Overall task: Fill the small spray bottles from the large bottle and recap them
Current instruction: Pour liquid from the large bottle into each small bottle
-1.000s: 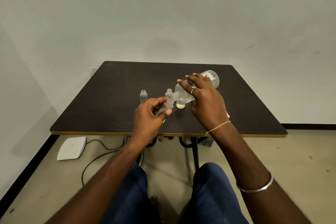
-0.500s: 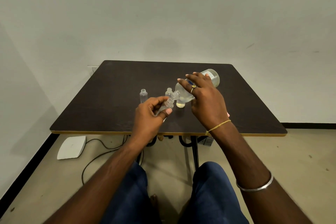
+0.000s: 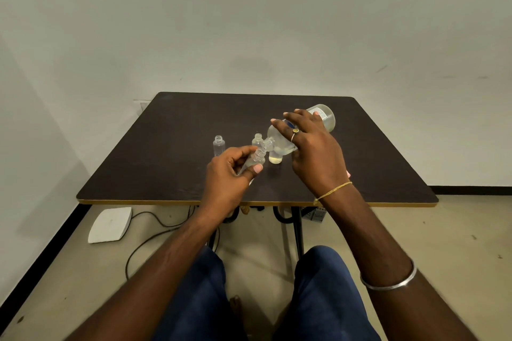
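1. Clear plastic meets clear plastic above a dark brown worktop (image 3: 166, 152): a large bottle (image 3: 327, 119) is tipped almost onto its side, neck pointing left and down, with its mouth at the open mouth of a small spray bottle (image 3: 256, 159).
2. From above, the right hand (image 3: 313, 152) lies over the large bottle. Its fingers curl round the body, so the grip is closed on the bottle, whose base is raised toward the far right.
3. The left hand (image 3: 227, 177) pinches the small spray bottle between thumb and fingers in a narrow grip. The bottle is tilted near the front centre of the worktop, neck up and to the right.
4. Pale liquid pools in the lower shoulder of the large bottle, and a printed label shows near its base. Whether liquid is passing between the two mouths cannot be told.
5. A second small bottle (image 3: 219, 145) stands upright and uncapped on the worktop, left of the left hand's fingertips and apart from them.
6. A third small bottle (image 3: 257, 140), also uncapped, stands just behind the held one, beside the large bottle's neck.
7. A fourth small bottle (image 3: 275, 159), yellowish inside, stands beneath the large bottle's shoulder, partly hidden.
8. The right hand carries a ring (image 3: 295, 131), with a yellow thread (image 3: 335, 189) at the wrist and a metal bangle (image 3: 388, 282) on the forearm.
9. Below the worktop, a flat white device (image 3: 110, 224) and a dark cable (image 3: 144, 243) lie on the floor.
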